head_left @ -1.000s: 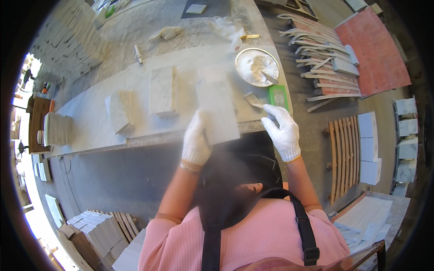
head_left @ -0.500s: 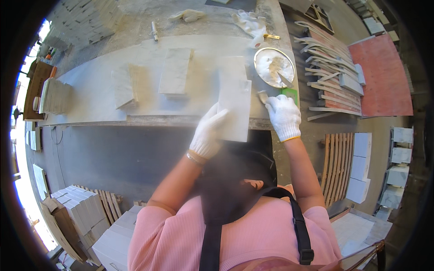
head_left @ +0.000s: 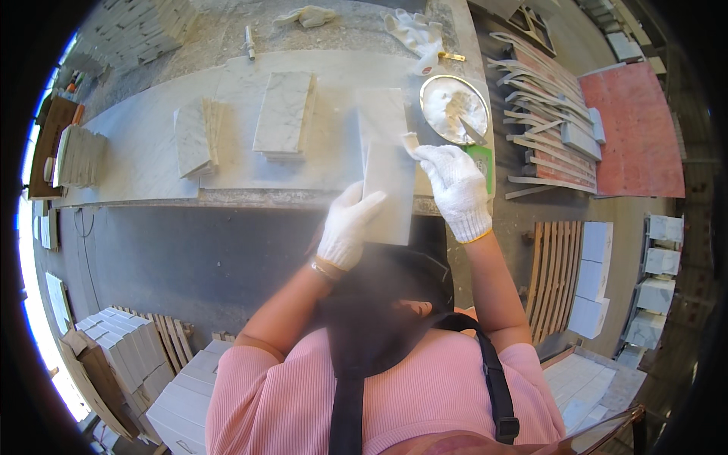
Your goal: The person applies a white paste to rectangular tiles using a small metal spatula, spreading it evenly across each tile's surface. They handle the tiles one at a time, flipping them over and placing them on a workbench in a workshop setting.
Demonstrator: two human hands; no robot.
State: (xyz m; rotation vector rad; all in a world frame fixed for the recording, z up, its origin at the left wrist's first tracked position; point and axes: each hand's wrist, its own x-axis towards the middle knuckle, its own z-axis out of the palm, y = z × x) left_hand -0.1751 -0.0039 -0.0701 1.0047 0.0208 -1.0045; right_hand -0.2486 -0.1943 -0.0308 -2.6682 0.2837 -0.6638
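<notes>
My left hand [head_left: 349,225], in a white knit glove, grips the left side of a pale rectangular tile [head_left: 390,201] over the table's near edge. My right hand [head_left: 456,186], gloved too, pinches a small putty knife [head_left: 410,142], its handle mostly hidden by the fingers. The blade is close to the tile's far right corner; I cannot tell whether it touches. Just past the held tile lies another pale tile [head_left: 381,106] on the table. Beyond my right hand sits a round tub of white paste [head_left: 449,102], with a second flat blade [head_left: 473,133] stuck in it.
Marble tile stacks [head_left: 282,114] [head_left: 194,136] stand on the table [head_left: 235,83] to the left. Spare gloves [head_left: 415,34] and a marker [head_left: 249,42] lie at the back. A green object [head_left: 480,163] is beside the tub. Wooden pallets [head_left: 557,280] and boxes flank me.
My right hand has moved left with the putty knife, from beside the tub to the tile's far corner. My left hand still holds the tile, now slightly lower.
</notes>
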